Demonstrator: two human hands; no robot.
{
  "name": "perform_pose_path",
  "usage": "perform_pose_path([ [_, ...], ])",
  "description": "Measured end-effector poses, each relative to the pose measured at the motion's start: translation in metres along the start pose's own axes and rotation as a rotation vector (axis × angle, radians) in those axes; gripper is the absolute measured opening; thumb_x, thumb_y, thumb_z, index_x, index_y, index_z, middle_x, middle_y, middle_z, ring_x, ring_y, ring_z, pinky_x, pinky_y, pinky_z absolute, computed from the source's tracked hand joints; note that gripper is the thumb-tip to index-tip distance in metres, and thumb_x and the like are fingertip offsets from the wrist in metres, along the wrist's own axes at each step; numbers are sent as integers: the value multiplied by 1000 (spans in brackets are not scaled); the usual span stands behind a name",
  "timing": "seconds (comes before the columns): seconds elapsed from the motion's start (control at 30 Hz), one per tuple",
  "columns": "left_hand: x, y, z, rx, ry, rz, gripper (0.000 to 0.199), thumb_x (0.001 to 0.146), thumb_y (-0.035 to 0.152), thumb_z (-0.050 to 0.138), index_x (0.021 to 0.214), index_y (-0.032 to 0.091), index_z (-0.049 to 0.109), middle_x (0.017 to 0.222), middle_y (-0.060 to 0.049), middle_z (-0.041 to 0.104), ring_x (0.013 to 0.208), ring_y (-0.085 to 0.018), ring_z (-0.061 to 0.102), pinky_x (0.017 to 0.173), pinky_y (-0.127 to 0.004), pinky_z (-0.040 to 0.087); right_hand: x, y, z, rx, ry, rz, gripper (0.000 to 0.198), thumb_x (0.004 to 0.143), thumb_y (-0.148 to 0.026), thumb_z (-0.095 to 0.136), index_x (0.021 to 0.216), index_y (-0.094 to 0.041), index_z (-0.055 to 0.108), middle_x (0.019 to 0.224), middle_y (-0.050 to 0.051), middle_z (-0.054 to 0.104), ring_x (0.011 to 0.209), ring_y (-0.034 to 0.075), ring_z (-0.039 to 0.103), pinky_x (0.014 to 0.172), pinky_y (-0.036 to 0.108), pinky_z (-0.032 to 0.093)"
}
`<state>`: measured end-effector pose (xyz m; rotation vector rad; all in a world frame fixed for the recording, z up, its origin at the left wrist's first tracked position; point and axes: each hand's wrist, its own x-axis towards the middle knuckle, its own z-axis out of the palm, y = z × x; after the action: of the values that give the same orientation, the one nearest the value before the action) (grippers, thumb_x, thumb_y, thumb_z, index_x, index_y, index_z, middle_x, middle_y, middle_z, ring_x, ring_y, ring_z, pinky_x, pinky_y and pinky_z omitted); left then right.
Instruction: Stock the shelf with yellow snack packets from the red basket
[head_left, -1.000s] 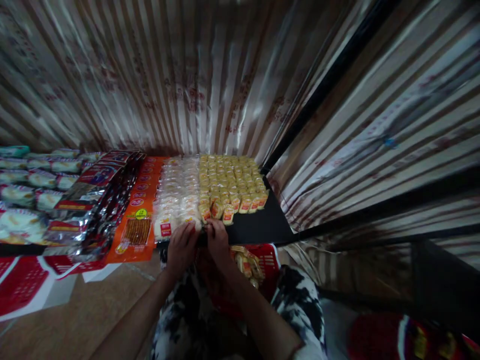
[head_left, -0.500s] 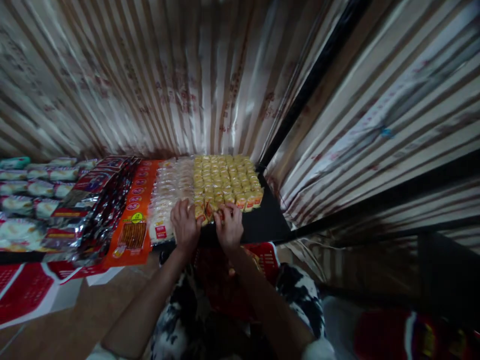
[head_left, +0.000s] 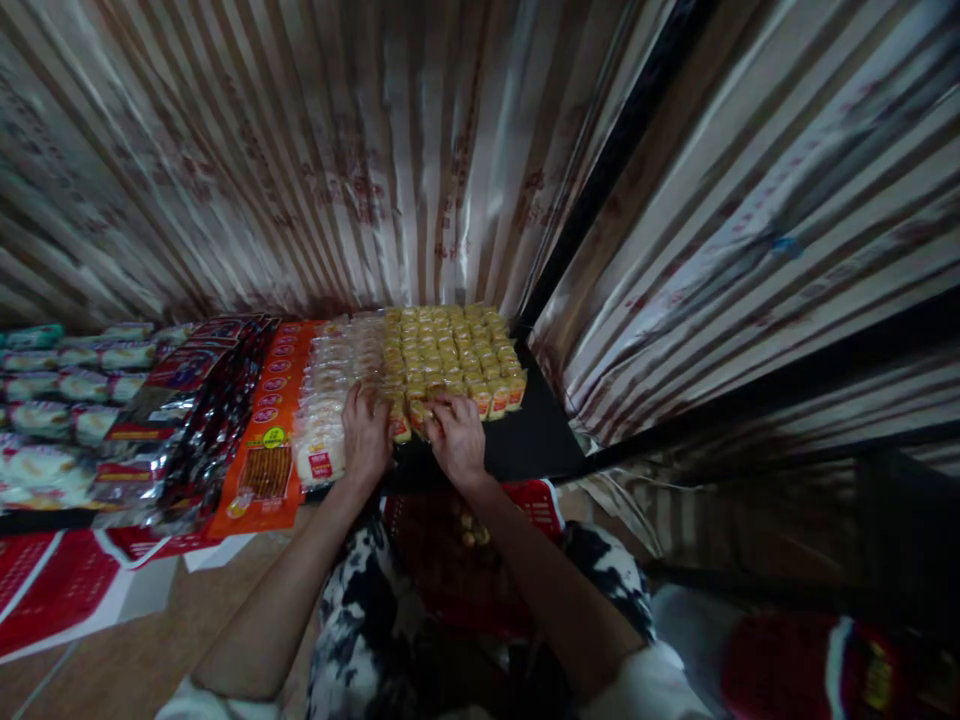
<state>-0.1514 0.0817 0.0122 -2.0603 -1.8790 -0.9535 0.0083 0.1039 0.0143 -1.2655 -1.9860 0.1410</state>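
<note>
Small yellow wrapped packets (head_left: 450, 345) stand in tight rows on a black tabletop (head_left: 517, 440). At their front edge my right hand (head_left: 456, 438) is closed, fingertips curled on a yellow packet (head_left: 418, 414) in the front row. My left hand (head_left: 366, 440) is also closed, at the front left corner of the yellow rows. Its fingers bend down between them and the white clear-wrapped packs (head_left: 319, 440); what they grip is hidden.
Left of the white packs lie an orange snack bag (head_left: 268, 425), dark shiny pouches (head_left: 206, 410) and white-green wrapped packs (head_left: 82, 385). A red bag (head_left: 536, 505) sits below the table edge, between my legs. Striped plastic sheeting (head_left: 420, 160) hangs behind; a black bar (head_left: 622, 170) slants at right.
Both hands have shifted slightly up and away from the table's front edge. More black tabletop shows between them, and the right fingers now lie farther over the front yellow packets.
</note>
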Motion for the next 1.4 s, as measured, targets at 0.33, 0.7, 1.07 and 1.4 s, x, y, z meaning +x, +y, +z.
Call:
perform_pose_path([
  [0.33,-14,3,15,17,-15,73,37,85,20,45,120,10,49,120,-18,51,127,-32,34,102,-50,35,5,2,14,12,30,52,29,81,-14,54,100,-30,68,104,5,56,102,25,39,87,41,37],
  [0.7,-31,-3,17,132,79,357,26,86,17,47,107,26,60,115,-7,58,124,-25,40,101,-45,35,3,2,25,-8,105,129,26,82,-16,55,95,-31,71,97,5,54,99,23,42,88,42,35],
  [1.07,-82,20,39,31,-156,274,35,87,15,41,120,19,54,117,-11,59,111,-22,52,91,-39,46,-41,2,2,116,100,-63,35,89,-17,39,121,-20,55,110,10,57,105,21,48,92,39,42],
  [1.4,-70,36,36,253,-231,222,46,82,13,48,127,17,49,127,-13,53,115,-25,49,92,-38,45,-59,25,2,118,166,149,34,89,-24,44,121,-19,53,110,12,55,102,22,49,88,42,44],
])
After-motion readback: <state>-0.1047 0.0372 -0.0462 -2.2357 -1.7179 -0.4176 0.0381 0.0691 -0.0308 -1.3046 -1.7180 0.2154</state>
